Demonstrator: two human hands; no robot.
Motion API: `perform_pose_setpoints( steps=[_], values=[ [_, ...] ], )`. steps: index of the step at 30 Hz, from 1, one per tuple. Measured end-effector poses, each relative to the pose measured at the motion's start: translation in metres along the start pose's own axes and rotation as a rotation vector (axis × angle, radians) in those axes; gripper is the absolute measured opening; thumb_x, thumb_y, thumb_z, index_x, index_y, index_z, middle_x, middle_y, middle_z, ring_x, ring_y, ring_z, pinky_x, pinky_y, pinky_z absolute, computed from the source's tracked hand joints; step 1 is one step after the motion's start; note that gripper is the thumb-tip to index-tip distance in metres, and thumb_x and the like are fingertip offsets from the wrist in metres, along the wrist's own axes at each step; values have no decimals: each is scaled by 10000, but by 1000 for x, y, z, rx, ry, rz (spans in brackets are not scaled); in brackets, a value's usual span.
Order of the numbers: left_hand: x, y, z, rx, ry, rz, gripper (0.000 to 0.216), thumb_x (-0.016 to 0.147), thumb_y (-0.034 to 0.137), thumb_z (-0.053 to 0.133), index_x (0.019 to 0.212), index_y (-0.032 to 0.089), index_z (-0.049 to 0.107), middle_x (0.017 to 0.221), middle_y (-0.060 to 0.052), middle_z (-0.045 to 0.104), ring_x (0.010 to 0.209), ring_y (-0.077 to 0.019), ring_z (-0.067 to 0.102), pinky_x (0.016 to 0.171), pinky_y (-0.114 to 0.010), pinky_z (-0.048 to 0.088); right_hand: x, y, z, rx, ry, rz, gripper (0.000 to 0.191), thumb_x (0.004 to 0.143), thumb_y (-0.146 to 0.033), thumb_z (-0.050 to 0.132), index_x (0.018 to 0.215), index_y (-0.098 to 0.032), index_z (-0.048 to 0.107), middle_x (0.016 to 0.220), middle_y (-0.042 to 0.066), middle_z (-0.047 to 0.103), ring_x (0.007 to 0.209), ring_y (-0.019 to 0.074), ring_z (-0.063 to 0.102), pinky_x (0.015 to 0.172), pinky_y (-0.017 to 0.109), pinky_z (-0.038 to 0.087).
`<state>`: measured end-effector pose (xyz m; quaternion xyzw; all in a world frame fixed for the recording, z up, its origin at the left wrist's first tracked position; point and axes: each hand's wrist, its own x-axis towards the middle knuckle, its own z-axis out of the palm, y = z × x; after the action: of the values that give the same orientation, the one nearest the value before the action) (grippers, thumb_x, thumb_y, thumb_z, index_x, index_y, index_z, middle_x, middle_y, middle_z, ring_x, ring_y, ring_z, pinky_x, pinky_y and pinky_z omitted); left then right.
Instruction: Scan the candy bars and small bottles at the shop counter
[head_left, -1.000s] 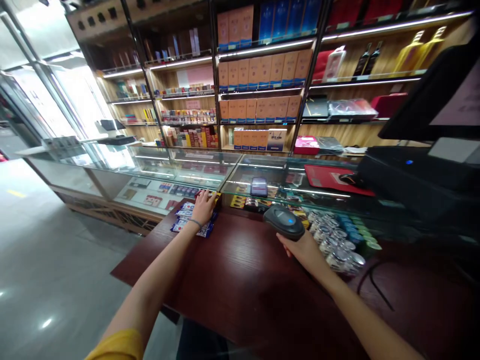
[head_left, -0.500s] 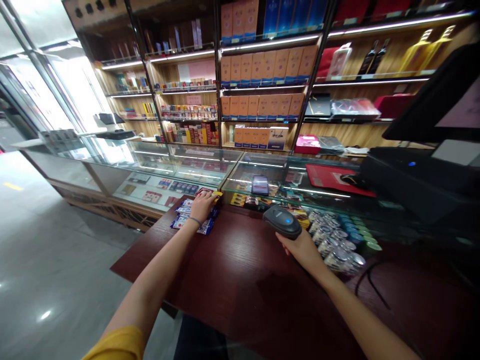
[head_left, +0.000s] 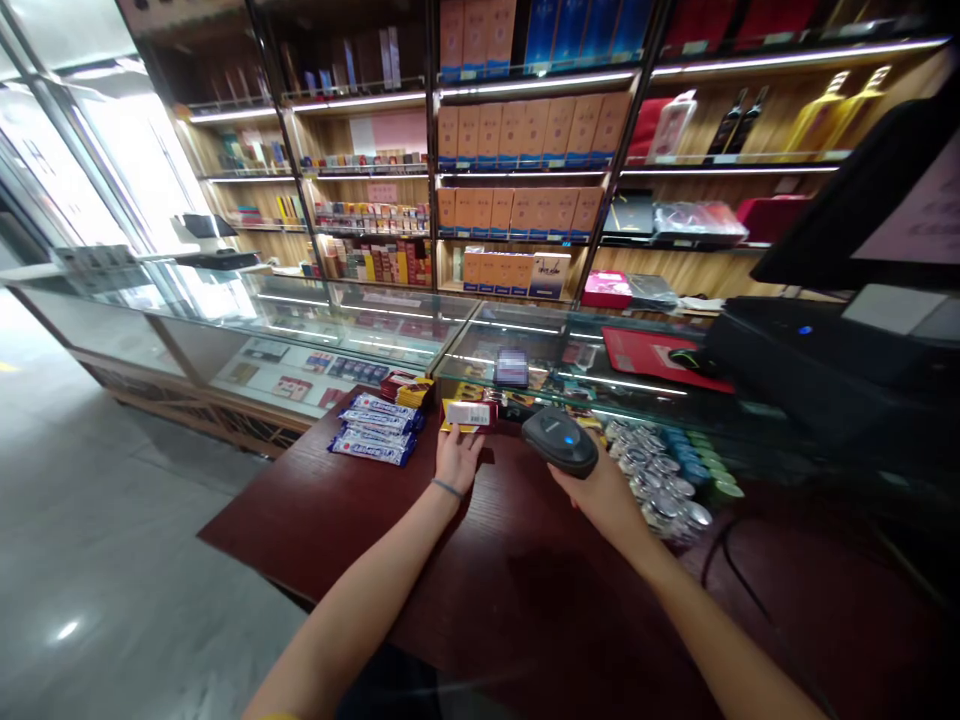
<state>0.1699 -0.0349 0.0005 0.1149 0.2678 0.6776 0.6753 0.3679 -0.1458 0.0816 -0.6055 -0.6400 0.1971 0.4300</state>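
Observation:
My left hand [head_left: 457, 458] holds up a small red and yellow packet [head_left: 466, 414] with a white barcode label facing me, above the dark wooden counter [head_left: 480, 590]. My right hand [head_left: 600, 492] grips a black handheld barcode scanner [head_left: 560, 441] with a blue light on top, just right of the packet and pointed toward it. Left of my hand, several blue and white wrapped bars [head_left: 375, 428] lie stacked on the counter. A few more red and yellow packets [head_left: 405, 388] sit behind them.
Several round silver-lidded tins [head_left: 654, 475] crowd the counter to the right of the scanner. Glass display cases [head_left: 337, 330] run behind the counter. A black register and monitor [head_left: 847, 300] stand at the right. Shelves of boxed goods [head_left: 525, 130] fill the back wall.
My left hand has left the pile of blue bars and moved right toward the scanner with a red and yellow packet in it. The scanner hand has stayed nearly still.

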Motion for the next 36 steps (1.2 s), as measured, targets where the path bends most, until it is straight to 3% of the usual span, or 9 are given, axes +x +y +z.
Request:
perform_pose_setpoints(
  steps=[4, 7, 11, 19, 23, 27, 31, 36],
  values=[
    [0, -3, -9, -4, 12, -16, 89, 959, 182, 512, 1012, 253, 516, 1115, -32, 682, 947, -150, 694, 976, -438, 509, 1, 8, 5, -164, -147, 97, 576, 771, -376, 673, 1301, -301, 462, 1002, 46, 745, 864, 283, 729, 692, 340, 524],
    [1, -4, -9, 9, 8, -16, 87, 969, 188, 500, 1018, 259, 512, 1128, -27, 680, 964, -149, 692, 987, -439, 507, 1, 13, 11, -237, -203, 135, 531, 759, -378, 681, 1253, -284, 511, 1013, 71, 753, 956, 332, 717, 758, 383, 522],
    [1, -7, -9, 29, -17, -14, 65, 974, 203, 498, 1011, 255, 514, 1193, -42, 661, 1063, -167, 672, 987, -435, 517, 1, 19, 13, -219, -215, 62, 433, 744, -318, 685, 1165, -257, 604, 1026, 79, 758, 1013, 318, 701, 809, 367, 517],
    [5, -6, -15, 167, -35, 10, 135, 943, 279, 568, 1065, 281, 511, 1174, -24, 666, 1013, -137, 675, 970, -410, 522, 3, 14, 5, -135, -131, 35, 415, 701, -296, 737, 1095, -282, 606, 838, 11, 746, 712, 233, 702, 595, 274, 476],
    [4, -7, -15, 239, -113, 67, 293, 859, 263, 671, 1110, 283, 521, 1159, -26, 665, 1001, -139, 668, 959, -397, 518, 9, 5, -15, -92, -151, 102, 551, 731, -291, 696, 1257, -256, 538, 740, -7, 716, 451, 165, 591, 479, 260, 421],
    [-1, -9, -9, 344, -210, 144, 418, 771, 269, 753, 1114, 268, 514, 1182, -33, 646, 1003, -148, 652, 905, -362, 525, 16, 3, -43, -8, -129, 106, 611, 765, -341, 676, 1338, -239, 491, 564, -62, 637, 356, 160, 535, 417, 263, 408],
    [-7, -11, 6, 456, -258, 216, 433, 775, 324, 755, 1121, 228, 512, 1182, -66, 653, 981, -153, 657, 838, -301, 521, 20, 3, -73, 35, -58, 134, 404, 773, -369, 663, 1142, -220, 596, 463, -76, 559, 338, 169, 515, 368, 263, 379],
    [-11, -23, 39, 728, -309, 375, 303, 796, 287, 731, 1061, 196, 613, 1029, -79, 722, 964, -209, 687, 912, -351, 513, 23, 8, -108, 104, 63, 126, 188, 749, -371, 688, 838, -227, 605, 418, -70, 512, 315, 139, 443, 357, 261, 345]
  ],
)
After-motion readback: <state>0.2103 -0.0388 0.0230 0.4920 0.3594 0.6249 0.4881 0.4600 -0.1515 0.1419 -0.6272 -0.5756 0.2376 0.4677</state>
